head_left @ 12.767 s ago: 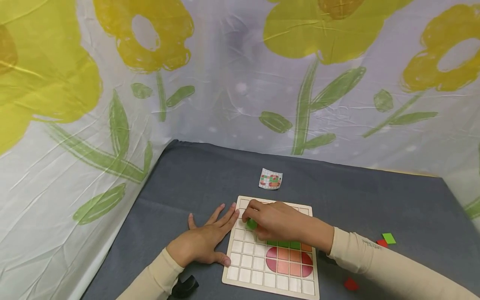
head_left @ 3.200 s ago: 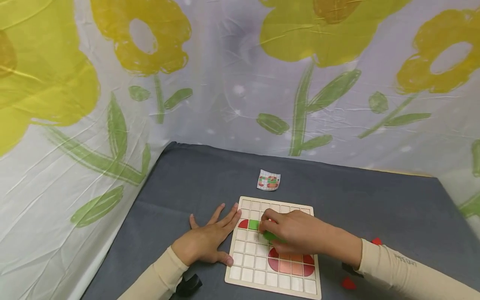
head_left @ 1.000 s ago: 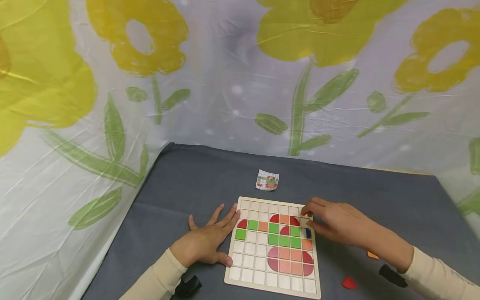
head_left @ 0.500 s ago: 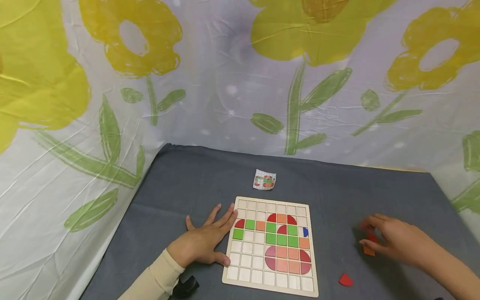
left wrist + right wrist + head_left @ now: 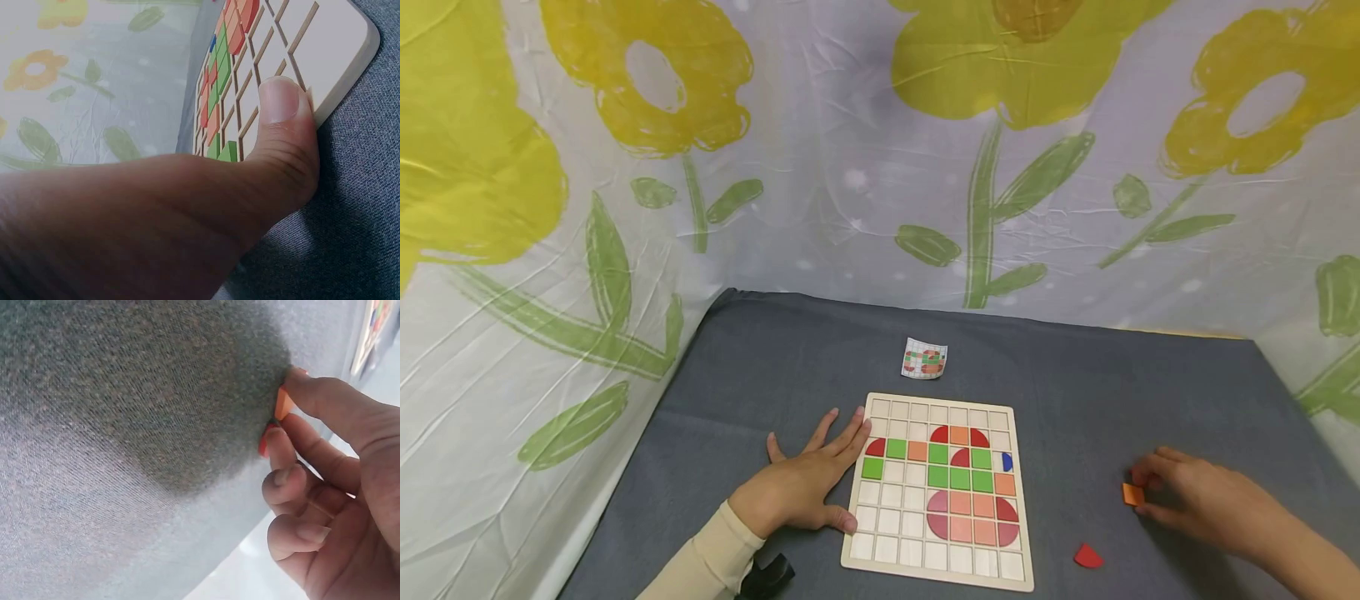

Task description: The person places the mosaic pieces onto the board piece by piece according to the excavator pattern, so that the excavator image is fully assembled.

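Note:
A wooden grid board lies on the dark cloth, with green and orange squares, red and pinkish quarter-rounds and a small blue piece in its cells. My left hand rests flat, fingers spread, at the board's left edge; in the left wrist view its thumb lies on the rim. Off to the right, my right hand pinches an orange square tile low at the cloth. The right wrist view shows the thumb against this orange tile, and a fingertip touching a red tile beside it.
Beyond the board lies a small printed card with a coloured grid pattern. One loose red quarter-round sits between board and right hand. A black strap-like object is near the left wrist. A flowered curtain hangs behind the table.
Red, green and orange tiles have appeared in the board's left cells since the earliest frame. My right hand has left the board for the loose tiles on the right; the left hand stays put.

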Demonstrator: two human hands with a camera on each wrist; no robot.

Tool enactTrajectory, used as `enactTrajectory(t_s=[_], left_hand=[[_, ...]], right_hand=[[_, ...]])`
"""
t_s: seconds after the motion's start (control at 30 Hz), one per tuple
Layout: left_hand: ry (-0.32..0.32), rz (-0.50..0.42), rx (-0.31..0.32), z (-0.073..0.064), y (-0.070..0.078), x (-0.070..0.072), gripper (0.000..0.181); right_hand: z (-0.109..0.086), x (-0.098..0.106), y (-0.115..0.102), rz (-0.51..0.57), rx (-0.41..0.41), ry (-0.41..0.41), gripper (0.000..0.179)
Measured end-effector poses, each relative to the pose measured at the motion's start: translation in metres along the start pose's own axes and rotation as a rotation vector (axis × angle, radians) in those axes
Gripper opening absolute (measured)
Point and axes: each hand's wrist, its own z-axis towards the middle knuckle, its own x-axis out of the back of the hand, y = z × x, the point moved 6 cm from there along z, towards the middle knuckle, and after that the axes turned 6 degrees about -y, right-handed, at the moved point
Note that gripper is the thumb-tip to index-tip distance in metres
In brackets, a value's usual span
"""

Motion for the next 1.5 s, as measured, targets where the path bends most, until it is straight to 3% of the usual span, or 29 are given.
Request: enactTrajectory(t_s=[0.1, 0.3, 0.47, 0.63, 0.83, 1.1, 1.23, 1.37, 1.5], left_hand=[[0.001, -0.003, 0.003, 0.0, 0.0, 0.0, 0.128], [-0.001, 0.006, -0.002, -0.002, -0.001, -0.001, 0.128], [-0.004, 0.009, -0.002, -0.002, -0.001, 0.0, 0.128], [-0.014, 0.008, -0.003, -0.002, -0.002, -0.001, 0.126], [-0.006, 0.009, -0.008, -0.002, -0.002, -0.002, 0.126], [0.009, 0.011, -0.008, -0.004, -0.003, -0.001, 0.127], [0.004, 0.008, -0.007, -0.004, -0.003, -0.001, 0.127], [-0.002, 0.02, -0.006, -0.003, -0.002, -0.001, 0.126], [-0.007, 0.031, -0.006, -0.001, -0.001, -0.001, 0.126]], right_hand=[[0.0, -0.001, -0.002, 0.013, 0.036, 0.022, 0.028], [0.004, 0.001, -0.014, -0.039, 0.032, 0.06, 0.029], [0.013, 0.015, -0.043, -0.043, 0.163, 0.221, 0.031], [0.026, 0.026, -0.073, -0.027, 0.287, 0.29, 0.034], [0.041, 0.03, -0.103, 0.024, 0.376, 0.273, 0.035], [0.069, 0.028, -0.15, 0.067, 0.428, 0.143, 0.024], [0.091, 0.024, -0.184, 0.016, 0.508, 0.11, 0.022], [0.109, 0.019, -0.218, -0.09, 0.609, 0.139, 0.02], [0.123, 0.015, -0.242, -0.128, 0.66, 0.109, 0.018]])
